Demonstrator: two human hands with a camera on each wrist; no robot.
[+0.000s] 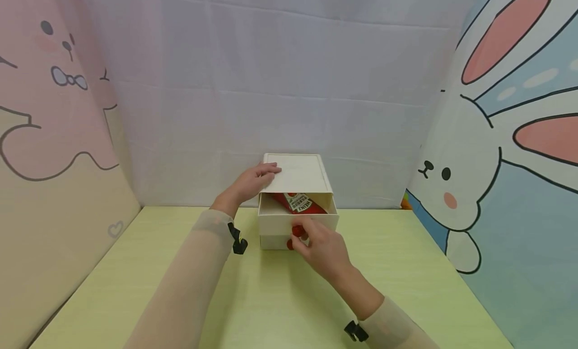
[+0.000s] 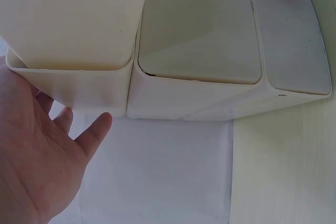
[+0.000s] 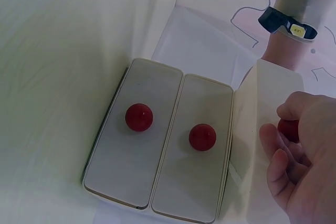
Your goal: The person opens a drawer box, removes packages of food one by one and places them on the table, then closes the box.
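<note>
A small white drawer cabinet [image 1: 300, 170] stands against the back curtain. Its top drawer [image 1: 274, 222] is pulled out, and a red packet [image 1: 306, 204] lettered HEINZ lies tilted inside. My right hand [image 1: 322, 248] pinches that drawer's red knob [image 3: 287, 130] between thumb and curled fingers. At the cabinet's upper left edge rests my left hand [image 1: 253, 183], its fingers extended over the top. In the left wrist view, the left hand [image 2: 44, 150] lies along the cabinet's side with fingers spread. The packet's far part is hidden under the cabinet top.
Below, two closed drawers carry a middle red knob [image 3: 202, 137] and a bottom red knob [image 3: 139, 117]. The cabinet stands on a pale yellow-green table [image 1: 388, 268]. A white curtain [image 1: 280, 78] hangs behind, with cartoon-printed panels on both sides.
</note>
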